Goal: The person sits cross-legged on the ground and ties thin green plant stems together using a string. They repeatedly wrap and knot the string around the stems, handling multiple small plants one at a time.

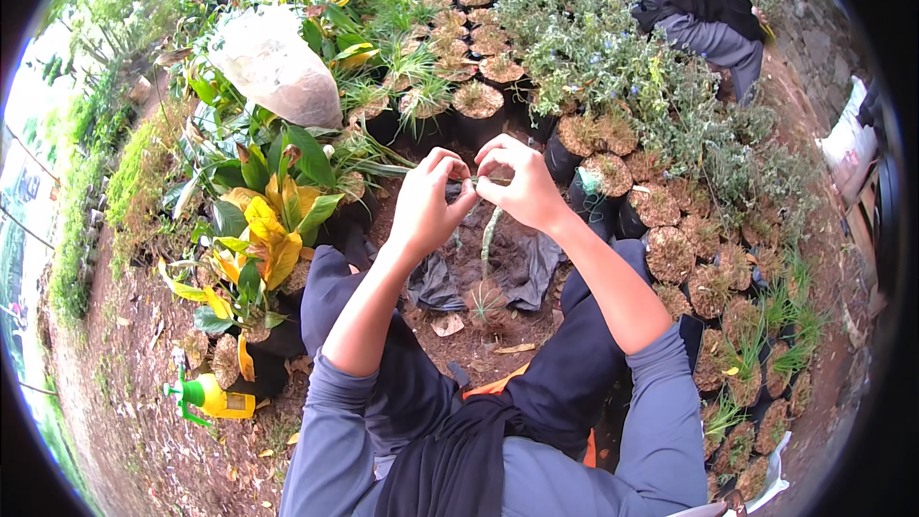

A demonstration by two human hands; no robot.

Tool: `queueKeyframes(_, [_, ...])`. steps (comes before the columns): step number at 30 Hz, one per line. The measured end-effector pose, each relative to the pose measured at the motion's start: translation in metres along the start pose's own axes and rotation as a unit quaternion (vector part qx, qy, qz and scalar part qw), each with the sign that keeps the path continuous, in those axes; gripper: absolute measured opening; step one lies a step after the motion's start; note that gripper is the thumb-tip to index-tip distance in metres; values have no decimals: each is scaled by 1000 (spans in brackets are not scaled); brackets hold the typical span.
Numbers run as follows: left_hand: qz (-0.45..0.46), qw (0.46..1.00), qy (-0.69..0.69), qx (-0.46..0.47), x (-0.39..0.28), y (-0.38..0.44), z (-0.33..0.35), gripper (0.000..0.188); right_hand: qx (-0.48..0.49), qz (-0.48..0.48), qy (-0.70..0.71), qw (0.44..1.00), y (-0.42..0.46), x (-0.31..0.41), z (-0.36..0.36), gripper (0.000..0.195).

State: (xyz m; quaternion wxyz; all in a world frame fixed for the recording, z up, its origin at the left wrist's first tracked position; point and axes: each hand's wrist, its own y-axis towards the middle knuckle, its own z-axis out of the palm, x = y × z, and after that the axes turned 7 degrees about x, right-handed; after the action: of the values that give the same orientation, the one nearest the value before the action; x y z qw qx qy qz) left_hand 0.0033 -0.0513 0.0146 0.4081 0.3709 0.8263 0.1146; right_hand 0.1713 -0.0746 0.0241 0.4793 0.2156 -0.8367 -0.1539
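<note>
My left hand and my right hand meet above the ground between my knees, thumbs and fingertips pinched together. A thin strand runs between the fingertips; its material is too small to tell. Below the hands, dark plastic sheeting lies on the ground with loose soil over it. A mottled pale green stem or leaf rises from there. Nearer to me sits a brown fibrous clump with thin green lines radiating over its top.
Black-bagged plants with cut brown tops stand ahead and to the right. Yellowing leafy plants, a clear plastic bag and a yellow-green pump sprayer are on the left. Another person crouches at the far right, near a white sack.
</note>
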Motion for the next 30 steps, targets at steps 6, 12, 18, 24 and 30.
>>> queueKeyframes(6, [-128, 934, -333, -17, 21, -4, 1, 11, -5, 45, 11, 999, 2, -4, -13, 11])
queueKeyframes(12, [-181, 877, -439, 71, 22, -4, -7, 18, 36, 109, 164, 980, -1, -8, -17, 26])
queueKeyframes(18, [-160, 878, -439, 103, 21, -6, -2, 19, 55, 67, 91, 992, -3, -5, -3, 14])
queueKeyframes(24, [-158, 875, -450, 81, 12, -2, -3, 18, 43, 84, 154, 984, -3, -6, -2, 11])
queueKeyframes(30, [-141, 918, -371, 13, 12, -4, -1, 14, 44, 97, 190, 976, -4, -9, 1, 13])
